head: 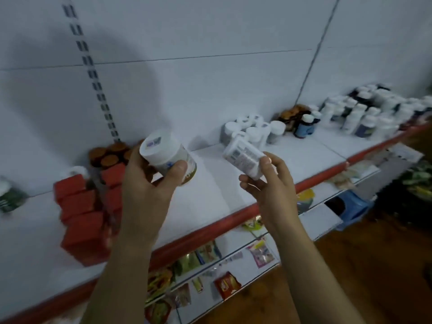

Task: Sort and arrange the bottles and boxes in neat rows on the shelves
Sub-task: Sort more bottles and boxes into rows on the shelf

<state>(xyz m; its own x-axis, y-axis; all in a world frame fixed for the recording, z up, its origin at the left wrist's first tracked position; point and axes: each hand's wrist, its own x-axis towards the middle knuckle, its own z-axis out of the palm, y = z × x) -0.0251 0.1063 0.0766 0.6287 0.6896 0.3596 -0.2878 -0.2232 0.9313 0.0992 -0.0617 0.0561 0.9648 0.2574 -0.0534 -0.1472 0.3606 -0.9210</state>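
– White plastic, both bottles? Where are they held?
– Yes. Left hand [149, 183] is curled round a wide white-capped bottle [168, 157] at centre frame, raised above the shelf [210, 195]. The thumb lies across its label, and a gold-green band shows near the base. Right hand [268, 185] pinches a slim white bottle [243, 160] between thumb and fingers, just right of centre. It is tilted, with one end toward upper left. The two bottles are apart.
– Any writing?
– Wide cap carries a sticker with purple-blue print. Slim bottle has a panel of dense small print. Both are blurred, so the brand cannot be read.
– Shelf stock?
– Red boxes [81, 218] stand in rows at lower left, with brown-lidded jars [109, 153] behind them by the back panel. Green-labelled bottle [9, 197] at far left edge. Cluster of white-capped bottles [252, 132] at centre back. Dark bottle with blue label [304, 127] to their right. Crowd of mixed bottles [364, 111] at upper right. Their labels are all too soft to read. Shelf front edge is red.
– Below?
– Coloured packets [226, 286] lie on the lower shelves at bottom centre. Blue stool [353, 204] sits on the brown floor at right.
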